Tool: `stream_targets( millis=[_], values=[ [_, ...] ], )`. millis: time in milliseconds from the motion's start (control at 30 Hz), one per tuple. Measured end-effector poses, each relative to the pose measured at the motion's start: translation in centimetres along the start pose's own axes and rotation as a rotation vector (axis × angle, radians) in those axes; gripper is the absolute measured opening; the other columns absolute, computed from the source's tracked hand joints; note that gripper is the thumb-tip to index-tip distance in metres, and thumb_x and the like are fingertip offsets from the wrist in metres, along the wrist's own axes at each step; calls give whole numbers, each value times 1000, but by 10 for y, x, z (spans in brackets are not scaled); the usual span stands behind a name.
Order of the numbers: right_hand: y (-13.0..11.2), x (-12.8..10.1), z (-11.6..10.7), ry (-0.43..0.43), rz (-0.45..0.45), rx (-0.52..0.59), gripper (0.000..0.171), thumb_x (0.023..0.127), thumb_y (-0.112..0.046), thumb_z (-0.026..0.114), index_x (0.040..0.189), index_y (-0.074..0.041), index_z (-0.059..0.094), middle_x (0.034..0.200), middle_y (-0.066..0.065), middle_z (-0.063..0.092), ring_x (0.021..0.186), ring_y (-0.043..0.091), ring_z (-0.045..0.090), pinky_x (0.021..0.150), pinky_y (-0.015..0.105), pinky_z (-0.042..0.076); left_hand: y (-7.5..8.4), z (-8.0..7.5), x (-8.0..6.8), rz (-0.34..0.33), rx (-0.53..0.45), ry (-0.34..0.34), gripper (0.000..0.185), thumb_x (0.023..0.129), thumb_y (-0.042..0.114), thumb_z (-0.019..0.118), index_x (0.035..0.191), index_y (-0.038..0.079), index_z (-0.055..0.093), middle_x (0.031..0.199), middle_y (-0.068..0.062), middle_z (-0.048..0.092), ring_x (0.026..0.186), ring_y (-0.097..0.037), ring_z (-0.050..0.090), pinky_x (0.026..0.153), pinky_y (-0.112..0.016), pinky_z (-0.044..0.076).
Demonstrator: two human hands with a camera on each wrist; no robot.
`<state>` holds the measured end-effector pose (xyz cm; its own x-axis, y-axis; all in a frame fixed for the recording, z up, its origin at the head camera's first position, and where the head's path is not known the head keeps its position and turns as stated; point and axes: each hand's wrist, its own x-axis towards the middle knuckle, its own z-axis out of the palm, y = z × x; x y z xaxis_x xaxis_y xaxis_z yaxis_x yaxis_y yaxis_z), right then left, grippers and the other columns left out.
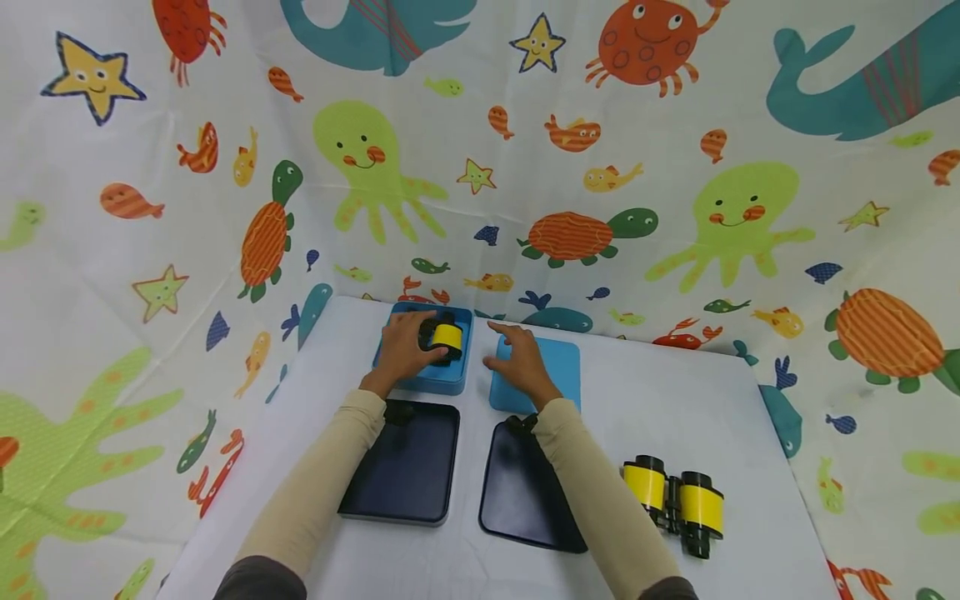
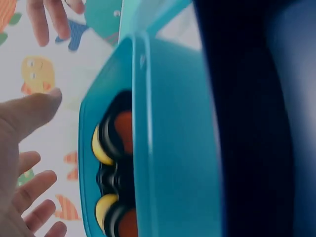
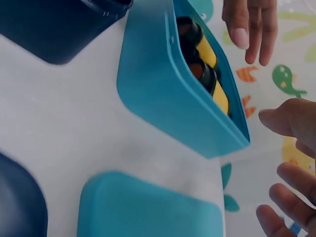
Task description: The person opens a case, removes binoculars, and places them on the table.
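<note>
An open blue box (image 1: 423,379) at the back of the table holds yellow-and-black binoculars (image 1: 447,337). My left hand (image 1: 405,346) is over the box's left side beside the binoculars; in the left wrist view its fingers (image 2: 29,187) are spread and hold nothing. My right hand (image 1: 517,360) lies open over the flat blue lid (image 1: 558,367) just right of the box. In the right wrist view the box (image 3: 163,98) shows the binoculars (image 3: 210,59) inside, with the lid (image 3: 148,207) below. There my right fingers (image 3: 291,182) are loose.
Two dark navy tins (image 1: 408,462) (image 1: 521,492) lie in front of the blue pieces, under my forearms. A second pair of yellow-and-black binoculars (image 1: 675,498) sits on the white table (image 1: 660,392) at the front right. Sea-animal printed cloth walls the table on three sides.
</note>
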<state>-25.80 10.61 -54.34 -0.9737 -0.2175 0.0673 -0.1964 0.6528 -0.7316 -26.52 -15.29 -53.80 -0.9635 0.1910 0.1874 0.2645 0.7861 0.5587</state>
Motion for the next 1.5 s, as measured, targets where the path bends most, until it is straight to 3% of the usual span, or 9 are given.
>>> stream_targets(
  millis=[200, 467, 700, 933, 1267, 1500],
  values=[
    [-13, 9, 13, -79, -39, -5, 71, 96, -25, 82, 160, -19, 51, 157, 10, 57, 131, 39, 56, 108, 53, 52, -21, -12, 6, -75, 63, -65, 77, 92, 35, 85, 156, 8, 52, 158, -20, 54, 139, -46, 40, 106, -64, 36],
    [-24, 23, 27, -158, -35, -45, 69, 99, -30, 78, 160, -17, 49, 163, 11, 51, 143, 38, 42, 120, 58, 40, -40, -23, 13, -144, 109, -101, 74, 94, 31, 83, 157, 8, 51, 158, -24, 52, 141, -48, 38, 108, -64, 35],
    [-28, 37, 38, -208, -74, -138, 68, 102, -35, 74, 161, -15, 48, 163, 11, 51, 145, 36, 45, 119, 55, 36, -46, -24, 16, -180, 104, -160, 69, 97, 26, 80, 157, 9, 51, 159, -24, 51, 144, -49, 38, 109, -64, 33],
    [-30, 46, 41, -238, -19, -136, 67, 102, -36, 73, 162, -18, 47, 165, 9, 49, 138, 37, 43, 118, 54, 39, -50, -19, 18, -220, 119, -216, 66, 100, 24, 76, 159, 10, 48, 163, -23, 47, 146, -48, 37, 112, -63, 33],
    [-29, 55, 45, -269, 36, -141, 68, 102, -36, 73, 162, -18, 47, 163, 13, 51, 128, 36, 43, 112, 53, 43, -50, -25, 18, -262, 66, -295, 66, 103, 21, 73, 161, 10, 45, 166, -23, 42, 148, -48, 34, 119, -66, 28],
    [-31, 58, 49, -276, 33, -213, 68, 98, -34, 78, 159, -19, 51, 158, 11, 56, 128, 33, 47, 111, 49, 46, -58, -30, 15, -232, 33, -310, 60, 101, 21, 75, 156, 9, 53, 163, -22, 47, 148, -49, 36, 121, -68, 26]
  ],
)
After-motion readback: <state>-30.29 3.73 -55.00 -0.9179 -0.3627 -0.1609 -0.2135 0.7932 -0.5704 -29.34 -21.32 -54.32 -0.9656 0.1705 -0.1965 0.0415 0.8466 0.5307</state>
